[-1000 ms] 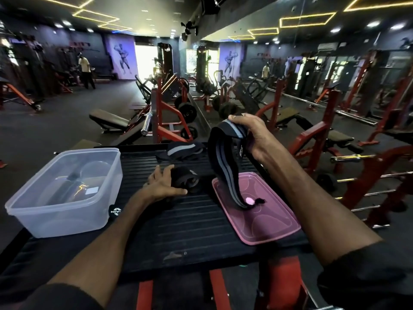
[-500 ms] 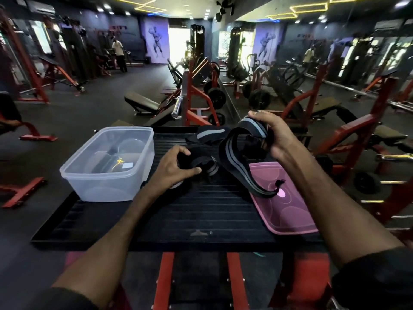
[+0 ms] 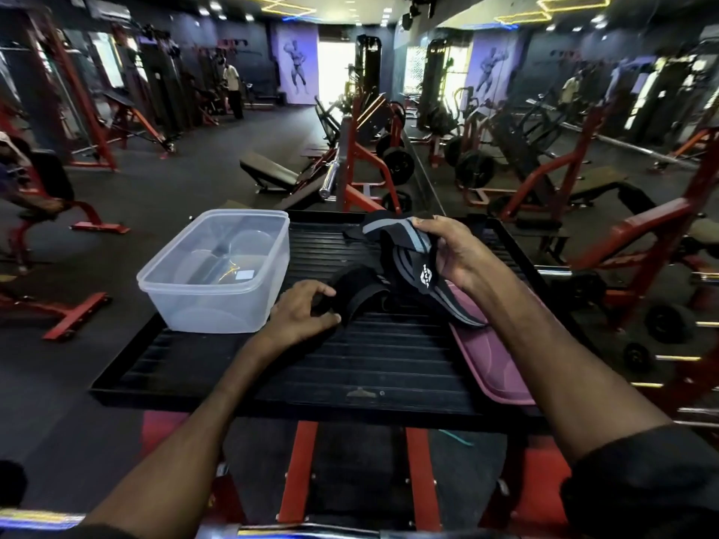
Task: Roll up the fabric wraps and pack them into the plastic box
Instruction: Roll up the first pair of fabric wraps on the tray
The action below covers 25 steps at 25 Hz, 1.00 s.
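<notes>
Right hand (image 3: 451,250): lowered since a second ago, fingers curled round the striped wrap (image 3: 412,258), whose tail now lies on the pink lid (image 3: 490,359) at the platform's (image 3: 350,367) right edge.
Left hand (image 3: 303,311): pinches the black wrap (image 3: 358,285) mid-platform (possibly part-rolled; too dark to tell).
Plastic box (image 3: 218,266): far left corner, no wraps inside yet.
Meaning: rolling has likely barely begun.

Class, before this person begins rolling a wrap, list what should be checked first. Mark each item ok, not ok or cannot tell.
1. Plastic box upright and uncovered: ok; the pink lid lies apart on the right.
2. Room in the box: ok; no wrap is inside.
3. Right hand holds the striped wrap: ok.
4. Left hand grips the black wrap: ok; its fingers curl on it.
5. Wraps rolled: not ok; both are loose.
6. Wraps free of each other: cannot tell; they overlap in the middle.
</notes>
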### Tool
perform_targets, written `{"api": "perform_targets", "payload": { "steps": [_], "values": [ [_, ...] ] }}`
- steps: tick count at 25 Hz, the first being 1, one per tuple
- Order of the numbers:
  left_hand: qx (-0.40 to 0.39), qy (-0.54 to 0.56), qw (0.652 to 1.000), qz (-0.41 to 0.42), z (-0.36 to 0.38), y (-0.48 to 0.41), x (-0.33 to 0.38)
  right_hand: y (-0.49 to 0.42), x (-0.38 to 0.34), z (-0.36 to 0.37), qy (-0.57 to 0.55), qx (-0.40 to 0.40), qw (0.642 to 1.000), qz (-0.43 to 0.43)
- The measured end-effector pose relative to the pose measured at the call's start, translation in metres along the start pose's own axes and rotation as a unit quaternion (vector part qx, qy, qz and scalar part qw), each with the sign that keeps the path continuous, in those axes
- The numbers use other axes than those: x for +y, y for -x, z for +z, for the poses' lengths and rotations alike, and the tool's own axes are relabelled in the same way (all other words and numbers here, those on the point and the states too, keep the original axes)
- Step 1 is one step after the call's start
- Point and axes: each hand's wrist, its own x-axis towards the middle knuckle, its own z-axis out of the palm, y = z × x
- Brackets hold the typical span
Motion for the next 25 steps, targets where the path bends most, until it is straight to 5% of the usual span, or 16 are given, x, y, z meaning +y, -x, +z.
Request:
{"api": "perform_targets", "payload": {
  "steps": [4, 7, 13, 16, 20, 21, 25],
  "values": [
    [0.133, 0.087, 0.986, 0.043, 0.008, -0.005, 0.041, 0.002, -0.012, -0.010, -0.011, 0.000, 0.999, -0.030],
    [0.123, 0.142, 0.978, 0.091, 0.018, -0.008, 0.081, 0.003, -0.026, -0.016, -0.033, 0.016, 0.999, -0.036],
    [0.098, 0.104, 0.973, 0.184, 0.035, -0.043, 0.139, 0.031, -0.043, -0.031, 0.135, -0.059, 0.989, 0.027],
    [0.065, 0.173, 0.973, 0.135, 0.050, -0.066, 0.147, 0.050, -0.048, -0.045, 0.064, -0.140, 0.986, 0.062],
    [0.209, 0.163, 0.963, 0.041, 0.089, -0.057, 0.145, 0.050, -0.042, -0.059, -0.002, -0.098, 0.994, 0.050],
    [0.204, 0.130, 0.967, 0.077, 0.103, -0.046, 0.140, 0.048, -0.038, -0.059, 0.014, -0.070, 0.996, 0.056],
    [-0.009, -0.072, 0.986, 0.151, 0.144, -0.025, 0.132, 0.036, -0.024, -0.070, 0.046, 0.038, 0.994, 0.088]
  ]
}}
